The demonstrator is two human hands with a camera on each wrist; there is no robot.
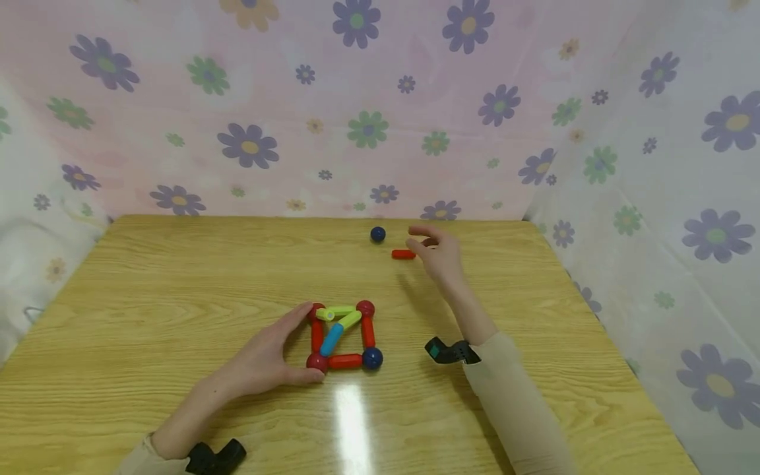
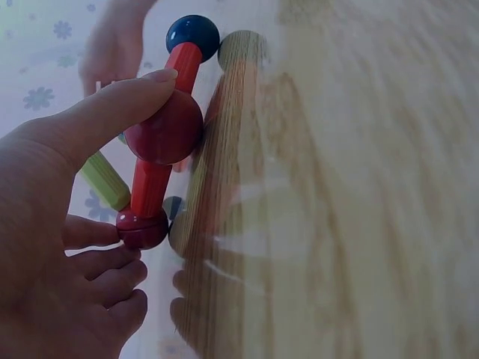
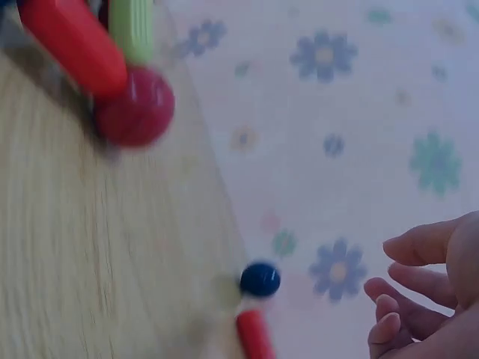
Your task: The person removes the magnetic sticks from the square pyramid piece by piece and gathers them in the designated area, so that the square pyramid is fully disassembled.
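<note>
While a flower-patterned cloth (image 1: 332,148) is hanging along the far and right sides, a wood-grain table (image 1: 208,284) is spreading beneath the work, its far edge meeting the cloth and its right edge slanting away past the right forearm. The person's left hand (image 1: 264,359) is gripping the left side of a rod-and-ball frame (image 1: 337,333), thumb against the near-left red ball (image 1: 317,363) and forefinger at the far-left one. Over the far part of the table, the right hand (image 1: 442,257) is holding nothing, its fingers curving loosely, thumb and forefinger parted.

The frame is lying near the table's middle, roughly square, so neither direction is clearly giving it a long axis; its red left and right sides are pointing away from the person. In the head view, a blue rod (image 1: 332,340) and a lime rod (image 1: 350,320) are lining up as a diagonal towards the far-right red ball (image 1: 365,309). A dark blue ball (image 1: 372,358) is forming the near-right corner, with wood stretching widely to its right.

A loose red rod (image 1: 404,254) is lying near the right thumb, its long axis running left to right, roughly parallel to the far edge. Slightly farther and leftward, a loose blue ball (image 1: 377,234) is resting, a narrow strip of table behind it.
</note>
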